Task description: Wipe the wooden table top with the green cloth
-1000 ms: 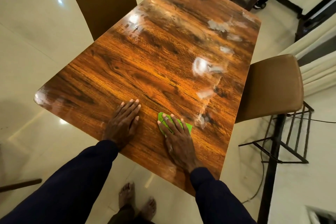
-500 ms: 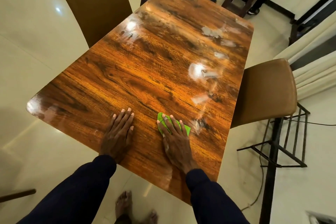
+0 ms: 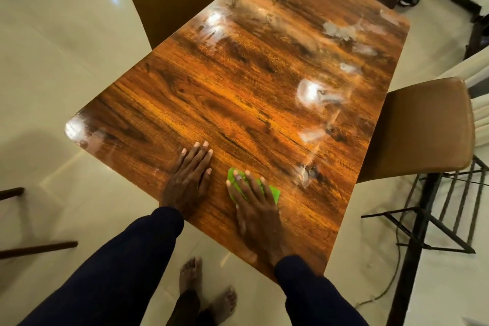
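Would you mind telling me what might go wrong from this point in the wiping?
The green cloth is mostly covered by the flat right hand, so bare skin may drag across the glossy table top and streak it. The white smears lie well beyond the cloth, farther up the table, and might be missed. The left hand, resting flat on the wood, may leave prints.

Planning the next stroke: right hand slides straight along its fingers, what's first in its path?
Probably just bare table top, passing close beside the left hand; the white smears lie off to the right.
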